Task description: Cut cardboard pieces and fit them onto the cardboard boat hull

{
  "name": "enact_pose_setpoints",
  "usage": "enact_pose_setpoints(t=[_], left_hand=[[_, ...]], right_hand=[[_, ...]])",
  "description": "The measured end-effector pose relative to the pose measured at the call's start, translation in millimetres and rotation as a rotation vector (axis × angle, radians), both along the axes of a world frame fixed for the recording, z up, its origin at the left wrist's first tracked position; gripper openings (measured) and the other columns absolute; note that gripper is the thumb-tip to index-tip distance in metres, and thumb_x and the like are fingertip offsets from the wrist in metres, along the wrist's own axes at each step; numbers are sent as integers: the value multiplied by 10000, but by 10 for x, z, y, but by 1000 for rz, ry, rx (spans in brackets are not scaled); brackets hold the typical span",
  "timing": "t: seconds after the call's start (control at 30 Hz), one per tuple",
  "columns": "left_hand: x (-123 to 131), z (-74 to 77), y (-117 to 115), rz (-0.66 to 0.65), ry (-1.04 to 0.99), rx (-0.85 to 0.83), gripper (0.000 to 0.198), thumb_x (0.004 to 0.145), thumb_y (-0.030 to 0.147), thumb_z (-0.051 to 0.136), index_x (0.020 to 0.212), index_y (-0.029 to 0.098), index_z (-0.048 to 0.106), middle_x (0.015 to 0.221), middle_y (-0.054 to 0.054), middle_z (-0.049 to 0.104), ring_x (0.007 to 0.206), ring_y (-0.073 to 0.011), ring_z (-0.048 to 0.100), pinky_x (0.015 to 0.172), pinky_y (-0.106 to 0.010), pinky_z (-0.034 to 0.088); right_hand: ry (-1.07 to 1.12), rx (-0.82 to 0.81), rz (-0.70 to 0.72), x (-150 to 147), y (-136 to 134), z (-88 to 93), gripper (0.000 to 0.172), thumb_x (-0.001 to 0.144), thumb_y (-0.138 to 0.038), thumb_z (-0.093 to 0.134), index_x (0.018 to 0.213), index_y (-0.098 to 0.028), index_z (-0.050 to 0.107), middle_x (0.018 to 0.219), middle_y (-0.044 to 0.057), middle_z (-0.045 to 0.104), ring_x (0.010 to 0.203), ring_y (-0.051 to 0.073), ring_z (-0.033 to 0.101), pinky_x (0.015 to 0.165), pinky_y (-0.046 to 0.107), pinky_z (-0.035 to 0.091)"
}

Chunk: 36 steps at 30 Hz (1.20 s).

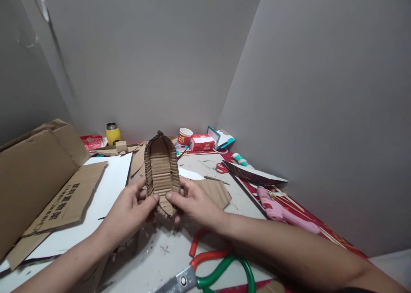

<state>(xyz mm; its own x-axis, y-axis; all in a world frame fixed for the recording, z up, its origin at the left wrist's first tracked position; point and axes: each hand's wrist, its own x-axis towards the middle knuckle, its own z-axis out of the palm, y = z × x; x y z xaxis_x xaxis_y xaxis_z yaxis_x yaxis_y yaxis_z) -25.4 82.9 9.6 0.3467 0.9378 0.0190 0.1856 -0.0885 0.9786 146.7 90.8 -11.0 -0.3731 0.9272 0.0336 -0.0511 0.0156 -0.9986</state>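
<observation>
A small boat shape made of corrugated cardboard (161, 167) is held up over the table, its hollow inside facing me and its pointed end upward. My left hand (133, 205) grips its lower left side, thumb on the inner face. On the lower right side, my right hand (195, 201) holds it the same way, its thumb pressing inside near the bottom end. Fingers of both hands are partly hidden behind the cardboard. Below the hands lie large scissors (205, 269) with orange and green handles, partly cut off by the lower edge.
A cardboard box (38, 164) and a printed cardboard piece (70, 199) lie at left. Rear: a yellow bottle (113, 134), a paper cup (185, 136) and a red box (202, 143). A pink glue gun (285, 211), thin sticks and red-handled scissors (221, 168) lie at right. Grey walls surround the table.
</observation>
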Motion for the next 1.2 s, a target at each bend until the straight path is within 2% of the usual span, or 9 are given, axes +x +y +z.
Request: enact_pose_setpoints(t=[0.17,0.27,0.33,0.5,0.67,0.77,0.87,0.97,1.2], left_hand=[[54,-142,-53,92,156,177,237,801,185,508,1005,150,624,814,-28,692,672,-179,619,608,-257,468],[53,-244,-28,187,295,256,216,772,160,506,941,155,641,769,-27,682,677,-198,611,629,-277,454],[46,-278,-3,204,318,275,220,772,158,500,938,161,645,764,-23,678,690,-203,607,643,-280,449],[57,-262,2,124,186,207,306,789,131,476,1054,161,626,901,-32,687,777,-193,612,714,-282,466],[97,-172,-37,28,45,1,354,755,130,507,1098,159,589,682,28,610,535,-129,494,525,-234,428],[84,-108,-12,-11,-41,-100,278,784,205,537,1048,147,602,639,37,562,544,-125,494,497,-218,413],[60,-97,28,15,-66,-82,199,819,275,561,941,137,637,622,40,538,536,-103,456,505,-200,393],[62,-134,34,46,-45,-53,191,834,265,554,937,136,651,596,43,537,509,-97,430,484,-196,365],[109,-244,-5,71,-2,32,267,857,243,513,1080,140,616,878,-45,685,707,-164,601,673,-273,493]], right_hand=[[-29,-10,-3,-49,-5,-192,209,807,-302,596,954,-168,529,661,-34,600,473,83,560,398,169,479],[-45,-22,-30,-72,-1,-271,177,818,-277,568,941,-156,532,642,-32,604,457,77,565,389,155,471],[-39,-35,-24,-79,9,-284,172,818,-268,556,942,-151,529,627,-33,604,451,78,568,388,156,475],[-6,-60,-29,-82,41,-229,176,801,-246,554,946,-153,516,609,-41,600,438,82,569,377,160,473],[-8,-37,-83,-36,62,-178,162,785,-219,559,925,-144,529,643,-27,607,433,76,546,376,166,469],[-1,-28,-68,9,50,-143,194,778,-212,563,957,-139,544,662,-23,612,446,72,544,382,160,471],[9,-39,-35,27,30,-121,215,784,-219,555,984,-141,546,674,-18,621,460,77,555,388,161,476],[-1,-59,-24,16,20,-138,209,783,-212,555,981,-148,539,641,-29,612,460,85,563,388,166,479],[-75,-11,-48,-10,15,-219,158,791,-219,553,932,-149,558,664,-27,597,462,76,530,397,178,465]])
